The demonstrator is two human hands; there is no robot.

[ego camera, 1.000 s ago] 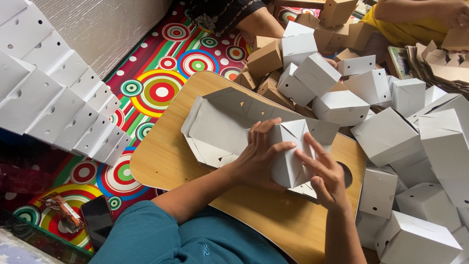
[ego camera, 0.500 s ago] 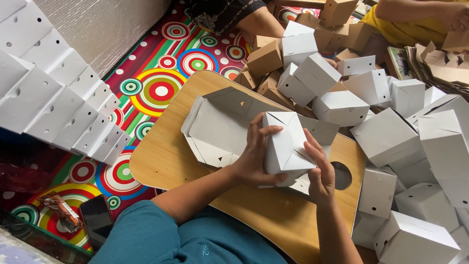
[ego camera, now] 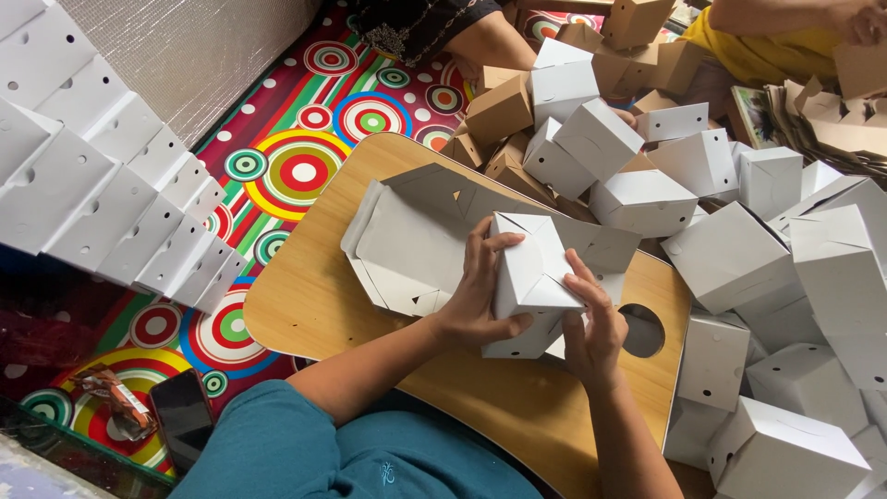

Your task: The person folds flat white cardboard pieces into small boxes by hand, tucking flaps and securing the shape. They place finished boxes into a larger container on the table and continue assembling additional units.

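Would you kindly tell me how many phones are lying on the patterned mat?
1: a dark phone lies at the mat's lower left, beside a crumpled wrapper. Others may be hidden under boxes.

I see a small white cardboard box [ego camera: 528, 277], folded into shape, its top flaps closed into a peaked fold. It sits tilted, raised off the wooden bench [ego camera: 305, 305], above a flat unfolded white box blank [ego camera: 407, 236] lying there.
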